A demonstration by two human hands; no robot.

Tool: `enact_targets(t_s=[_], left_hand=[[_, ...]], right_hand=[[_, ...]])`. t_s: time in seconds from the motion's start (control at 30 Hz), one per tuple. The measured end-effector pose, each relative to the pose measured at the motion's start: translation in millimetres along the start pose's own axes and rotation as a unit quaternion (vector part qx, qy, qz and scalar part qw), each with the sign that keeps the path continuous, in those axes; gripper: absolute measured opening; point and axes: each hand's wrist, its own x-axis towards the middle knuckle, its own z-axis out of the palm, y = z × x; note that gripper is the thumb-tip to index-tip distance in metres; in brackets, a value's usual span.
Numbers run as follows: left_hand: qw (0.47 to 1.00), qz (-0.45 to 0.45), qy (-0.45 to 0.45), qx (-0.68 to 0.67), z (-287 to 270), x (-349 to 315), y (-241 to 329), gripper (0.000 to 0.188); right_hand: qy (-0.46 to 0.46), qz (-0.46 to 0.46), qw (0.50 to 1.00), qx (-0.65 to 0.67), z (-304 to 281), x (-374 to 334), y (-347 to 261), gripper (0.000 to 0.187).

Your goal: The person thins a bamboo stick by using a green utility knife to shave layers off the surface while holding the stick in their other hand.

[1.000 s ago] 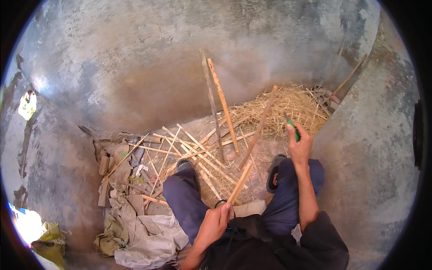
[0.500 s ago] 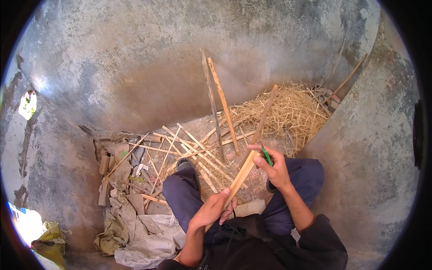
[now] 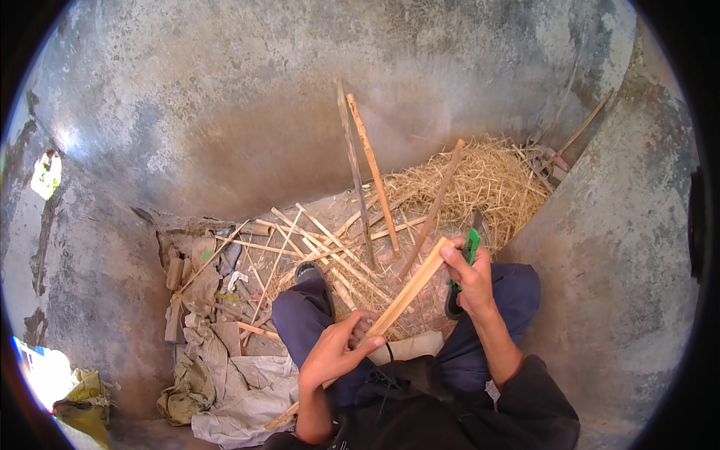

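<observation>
A long, pale split-bamboo strip [image 3: 409, 290] slants across my lap, its far end up and to the right. My right hand [image 3: 474, 286] pinches that far end between thumb and finger. The same hand also keeps hold of a green utility knife [image 3: 471, 246], its blade out and pointing up, away from the strip. Lower down, my left hand [image 3: 337, 354] is round the strip, with the thumb on the near side and the fingers across it. Its grip looks loose. Behind the left wrist, a pale length shows again by the forearm.
Cut strips [image 3: 330, 244] lie criss-crossed on the ground ahead. Two upright sticks [image 3: 373, 176] and a leaning stick [image 3: 435, 206] stand beyond my feet. A straw heap [image 3: 487, 187] fills the far right corner. Crumpled sacking [image 3: 240, 394] lies left. Grey walls [image 3: 247, 112] surround me.
The far end of the strip has moved right and slightly up with my right hand. The knife has turned upright, off the strip. My left hand has shifted slightly left and its fingers have loosened.
</observation>
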Motion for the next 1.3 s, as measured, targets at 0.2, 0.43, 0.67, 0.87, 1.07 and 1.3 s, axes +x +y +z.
enact_targets(t_s=[0.2,0.43,0.67,0.87,1.07,1.3], left_hand=[[0.993,-0.062,-0.088,-0.042,-13,-6,-6,0.033],[0.993,-0.038,-0.059,-0.09,-2,-4,-3,0.041],[0.992,-0.057,-0.003,-0.115,6,1,5,0.042],[0.998,-0.027,0.056,-0.03,17,6,29,0.036],[0.992,-0.017,0.114,0.059,33,3,37,0.032],[0.983,-0.011,0.147,0.113,41,3,32,0.027]], right_hand=[[0.027,-0.013,0.999,0.037,-9,8,-9,0.021],[0.06,-0.115,0.989,-0.069,-7,8,-12,0.035],[-0.054,-0.287,0.852,-0.434,-5,-26,4,0.031],[-0.12,-0.32,0.811,-0.475,13,-47,15,0.033],[-0.125,-0.339,0.801,-0.477,28,-50,13,0.036],[-0.103,-0.357,0.787,-0.493,30,-46,13,0.033]])
